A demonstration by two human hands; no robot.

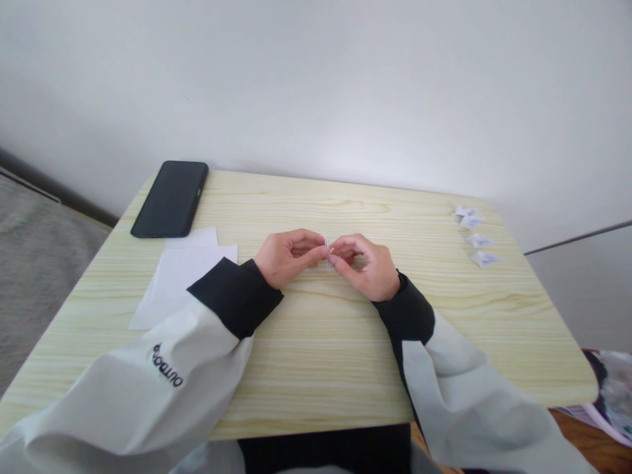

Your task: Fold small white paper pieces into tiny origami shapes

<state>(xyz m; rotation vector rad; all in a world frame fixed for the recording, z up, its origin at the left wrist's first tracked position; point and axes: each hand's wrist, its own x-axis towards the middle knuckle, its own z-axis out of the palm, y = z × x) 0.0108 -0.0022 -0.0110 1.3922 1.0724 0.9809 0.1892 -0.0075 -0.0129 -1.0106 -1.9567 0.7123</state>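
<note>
A small folded piece of white paper [327, 253] stands edge-on between my two hands over the middle of the light wooden table [316, 342]. My left hand [286, 257] pinches it from the left with curled fingers. My right hand [368, 266] pinches it from the right, fingertips meeting those of the left hand. Both forearms in white sleeves with black cuffs rest on the table.
A black phone [171, 197] lies face down at the back left corner. White paper sheets [178, 280] lie beneath my left forearm. Several small folded paper pieces [476, 236] lie in a line near the right edge. A wall stands close behind.
</note>
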